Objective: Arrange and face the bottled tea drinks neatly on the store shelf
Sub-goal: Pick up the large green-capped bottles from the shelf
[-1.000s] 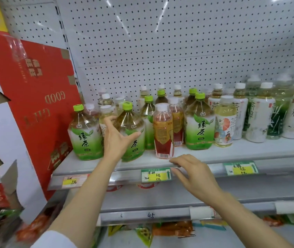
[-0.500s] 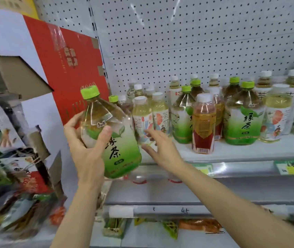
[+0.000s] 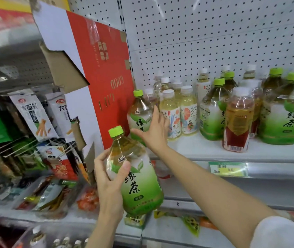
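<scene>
Left hand: left hand [image 3: 109,178] wrapped around the upper body of a large green tea bottle [image 3: 135,173], thumb pressed across the front just above the label, fingers curled behind.
Held bottle: off the shelf, in front of and below its front edge, tilted with the green cap [image 3: 115,131] leaning left; green label with dark characters facing the camera.
Right hand: right hand [image 3: 153,130] with fingers spread apart and straight, palm against the lower body of a second green tea bottle [image 3: 139,115]; gripping nothing.
Second bottle: upright at the far left end of the shelf [image 3: 205,151], just beside the red carton [image 3: 105,83], label facing forward.
Small bottles: two white-capped fruit tea bottles [image 3: 178,111] with orange-slice artwork, just right of the right hand, side by side; more white-capped bottles behind them.
Middle of shelf: another green-capped bottle [image 3: 212,111], then a red-labelled tea bottle [image 3: 237,120] standing forward near the shelf edge, barcode side showing.
Right end: large green tea bottle [image 3: 286,111], label forward, partly blurred.
Shelf edge: green and yellow price tag [image 3: 227,169] on the front rail.
Backing: white pegboard [image 3: 214,33] behind the bottles.
Left side: hanging snack packets [image 3: 35,115] on wire hooks, blurred lower down.
</scene>
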`<state>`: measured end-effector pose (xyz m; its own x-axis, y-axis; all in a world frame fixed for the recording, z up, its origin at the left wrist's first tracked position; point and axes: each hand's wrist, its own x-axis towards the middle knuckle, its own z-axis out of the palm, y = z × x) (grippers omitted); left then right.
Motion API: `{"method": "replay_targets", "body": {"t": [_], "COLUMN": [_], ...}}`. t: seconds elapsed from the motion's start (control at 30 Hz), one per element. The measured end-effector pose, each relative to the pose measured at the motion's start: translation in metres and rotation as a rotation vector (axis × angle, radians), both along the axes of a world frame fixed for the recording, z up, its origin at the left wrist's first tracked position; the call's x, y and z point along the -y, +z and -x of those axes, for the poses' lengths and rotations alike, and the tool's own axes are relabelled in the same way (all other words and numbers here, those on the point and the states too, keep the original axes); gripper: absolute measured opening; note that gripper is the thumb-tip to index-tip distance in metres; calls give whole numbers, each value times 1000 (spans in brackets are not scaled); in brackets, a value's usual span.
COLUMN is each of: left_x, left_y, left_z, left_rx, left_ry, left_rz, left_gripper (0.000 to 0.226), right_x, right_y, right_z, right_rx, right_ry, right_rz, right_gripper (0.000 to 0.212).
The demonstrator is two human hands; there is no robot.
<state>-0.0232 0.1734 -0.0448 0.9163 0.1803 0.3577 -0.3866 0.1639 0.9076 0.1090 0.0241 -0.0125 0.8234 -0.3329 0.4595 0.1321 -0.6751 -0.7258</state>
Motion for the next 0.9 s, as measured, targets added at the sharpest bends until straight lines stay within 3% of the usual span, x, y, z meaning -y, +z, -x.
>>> {"method": "replay_targets", "body": {"t": [0.13, 0.33, 0.47, 0.77, 0.9], "left_x": [-3, -3, -3, 41, 90], "left_y": [-1, 1, 4, 31, 36], "left_z": [-3, -2, -5, -8, 5], "left_rx": [-10, -10, 8, 84, 107], "left_ry": [1, -36, -63, -217, -263], "left_rz": [-38, -33, -10, 99, 46], "left_gripper": [79, 72, 64, 61, 62], "right_x": [-1, 6, 18, 122, 173], "right_y": [1, 5, 13, 12, -3], "right_z": [-9, -3, 15, 125, 187], "right_rx": [110, 171, 269, 335, 367], "right_ry": [-2, 246, 309, 306, 266], "right_rz": [-45, -283, -517, -583, -651], "right_gripper": [100, 94, 74, 60, 56]}}
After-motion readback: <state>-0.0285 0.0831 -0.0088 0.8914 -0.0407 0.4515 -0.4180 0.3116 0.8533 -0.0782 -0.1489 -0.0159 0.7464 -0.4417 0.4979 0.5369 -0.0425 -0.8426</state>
